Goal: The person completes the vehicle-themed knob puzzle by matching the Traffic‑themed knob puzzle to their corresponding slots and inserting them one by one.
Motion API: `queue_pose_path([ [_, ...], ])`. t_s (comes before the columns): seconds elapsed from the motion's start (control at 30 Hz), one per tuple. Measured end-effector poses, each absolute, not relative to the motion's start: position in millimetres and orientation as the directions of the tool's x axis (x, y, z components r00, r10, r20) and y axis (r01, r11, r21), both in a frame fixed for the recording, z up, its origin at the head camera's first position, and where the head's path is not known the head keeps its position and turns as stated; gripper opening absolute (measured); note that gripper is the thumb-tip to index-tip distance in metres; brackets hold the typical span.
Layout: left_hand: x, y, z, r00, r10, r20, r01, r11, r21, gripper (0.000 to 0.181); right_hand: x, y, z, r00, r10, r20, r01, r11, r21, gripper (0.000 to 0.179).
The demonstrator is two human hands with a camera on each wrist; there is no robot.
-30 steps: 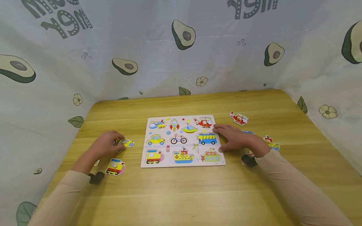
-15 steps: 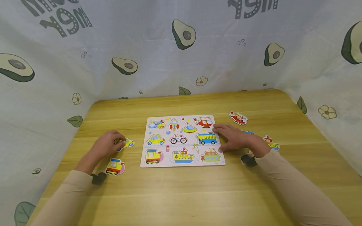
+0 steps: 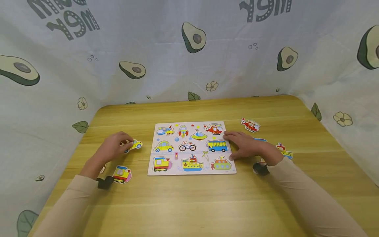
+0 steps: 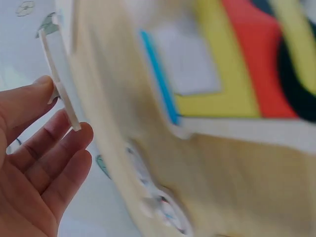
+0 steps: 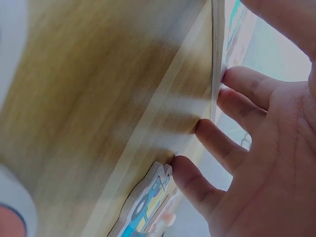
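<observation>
Puzzle board (image 3: 176, 168) on the table (image 3: 189, 200)
Left of it, the train (image 3: 122, 173) lies before the car (image 3: 137, 144) in the left hand (image 3: 113, 146); right, the helicopter (image 3: 250, 125) lies farther back than the boat (image 3: 285, 152).

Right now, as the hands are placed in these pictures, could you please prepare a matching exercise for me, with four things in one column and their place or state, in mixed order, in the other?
Things
1. Yellow car piece
2. Loose train piece
3. Loose helicopter piece
4. Right hand

Place or state
A. Lying on the table, right of the puzzle board
B. Touching the edge of the puzzle board
C. Pinched by the left hand
D. Lying on the table, left of the puzzle board

Right pairs: 1-C, 2-D, 3-A, 4-B
</observation>
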State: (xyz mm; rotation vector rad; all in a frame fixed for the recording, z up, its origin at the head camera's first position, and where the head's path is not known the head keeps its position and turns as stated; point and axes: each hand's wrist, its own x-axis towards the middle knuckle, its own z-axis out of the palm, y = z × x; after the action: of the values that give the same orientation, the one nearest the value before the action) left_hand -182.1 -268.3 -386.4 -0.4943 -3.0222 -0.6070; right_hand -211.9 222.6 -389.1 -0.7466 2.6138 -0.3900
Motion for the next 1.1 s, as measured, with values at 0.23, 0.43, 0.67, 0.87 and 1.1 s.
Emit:
queue_pose_path([
  [0.23, -185, -248, -378, -0.933, 0.317, 0.171, 0.360, 0.849, 0.387, 0.012, -212, 225, -392, -0.768, -0.568, -0.295, -0.457, 0.809, -0.369, 0.087],
  [0.43, -188, -225, -373, -0.922, 0.345, 0.174, 0.387, 0.826, 0.410, 0.011, -213, 226, -394, -0.765, -0.573, -0.294, -0.466, 0.808, -0.362, 0.087],
  [0.67, -196, -197, -371, -0.922, 0.351, 0.164, 0.386, 0.796, 0.466, 0.011, -212, 226, -392, -0.768, -0.566, -0.298, -0.452, 0.810, -0.375, 0.088],
  [0.87, -200, -181, -377, -0.925, 0.360, 0.119, 0.369, 0.783, 0.500, 0.012, -212, 227, -393, -0.773, -0.564, -0.292, -0.451, 0.811, -0.373, 0.088],
  [1.1, -202, -176, -392, -0.937, 0.346, 0.049, 0.324, 0.808, 0.491, 0.013, -211, 225, -392, -0.773, -0.563, -0.292, -0.450, 0.812, -0.372, 0.087],
])
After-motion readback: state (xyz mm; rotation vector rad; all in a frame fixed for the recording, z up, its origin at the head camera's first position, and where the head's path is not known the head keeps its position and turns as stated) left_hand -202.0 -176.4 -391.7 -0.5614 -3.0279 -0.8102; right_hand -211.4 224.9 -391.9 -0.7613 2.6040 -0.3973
